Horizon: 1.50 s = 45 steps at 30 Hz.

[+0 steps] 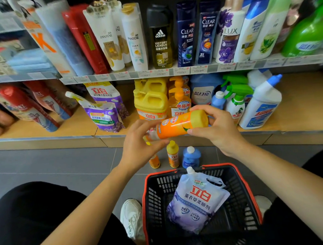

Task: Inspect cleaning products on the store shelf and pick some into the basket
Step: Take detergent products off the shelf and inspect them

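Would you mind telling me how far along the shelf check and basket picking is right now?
Done: one lavender pouch lies in the basket. In hand: the left hand and right hand hold an orange bottle sideways before the lower shelf, apparently inspecting it. Left: that bottle is not in the basket yet, and three small bottles stand on the floor by the basket.

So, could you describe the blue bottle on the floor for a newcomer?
Find the black basket with the red rim. On the grey floor just beyond it stand three small bottles. Rightmost, beside two orange bottles, the blue bottle alone is blue with a white cap.
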Tool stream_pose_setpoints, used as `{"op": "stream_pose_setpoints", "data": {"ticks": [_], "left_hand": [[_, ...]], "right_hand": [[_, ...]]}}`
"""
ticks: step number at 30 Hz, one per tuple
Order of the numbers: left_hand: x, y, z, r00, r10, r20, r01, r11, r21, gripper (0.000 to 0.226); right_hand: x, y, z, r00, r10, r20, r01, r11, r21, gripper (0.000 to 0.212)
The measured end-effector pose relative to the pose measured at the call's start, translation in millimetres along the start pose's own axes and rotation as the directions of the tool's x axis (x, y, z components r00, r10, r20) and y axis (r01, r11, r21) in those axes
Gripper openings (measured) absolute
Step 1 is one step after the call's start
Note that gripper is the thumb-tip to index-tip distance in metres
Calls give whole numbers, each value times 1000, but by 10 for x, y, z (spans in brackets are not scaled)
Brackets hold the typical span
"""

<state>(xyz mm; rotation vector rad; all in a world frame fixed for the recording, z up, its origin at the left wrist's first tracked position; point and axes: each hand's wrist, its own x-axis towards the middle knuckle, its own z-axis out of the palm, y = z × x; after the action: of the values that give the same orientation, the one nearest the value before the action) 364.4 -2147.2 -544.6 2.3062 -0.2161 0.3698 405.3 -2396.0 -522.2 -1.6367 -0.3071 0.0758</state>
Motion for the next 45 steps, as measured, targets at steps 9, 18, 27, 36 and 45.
{"op": "stream_pose_setpoints", "data": {"ticks": [9,18,27,36,45], "left_hand": [[-52,-12,93,970,145,196,-141,989,-35,80],[-116,-30,157,967,253,17,-254,965,62,68],[-147,-2,187,965,264,-6,-261,957,126,63],[-145,-24,217,973,229,2,-229,973,-21,65],[-113,62,197,999,48,-12,-49,935,-351,65]], "right_hand": [[-73,-159,82,974,-110,197,113,994,-1,62],[-147,-323,153,923,-297,245,358,896,-262,49],[-159,-317,154,974,-175,146,199,965,-173,26],[-141,-314,154,974,-147,173,156,987,-39,17],[-231,-313,223,863,-438,251,495,830,-255,44]]}}
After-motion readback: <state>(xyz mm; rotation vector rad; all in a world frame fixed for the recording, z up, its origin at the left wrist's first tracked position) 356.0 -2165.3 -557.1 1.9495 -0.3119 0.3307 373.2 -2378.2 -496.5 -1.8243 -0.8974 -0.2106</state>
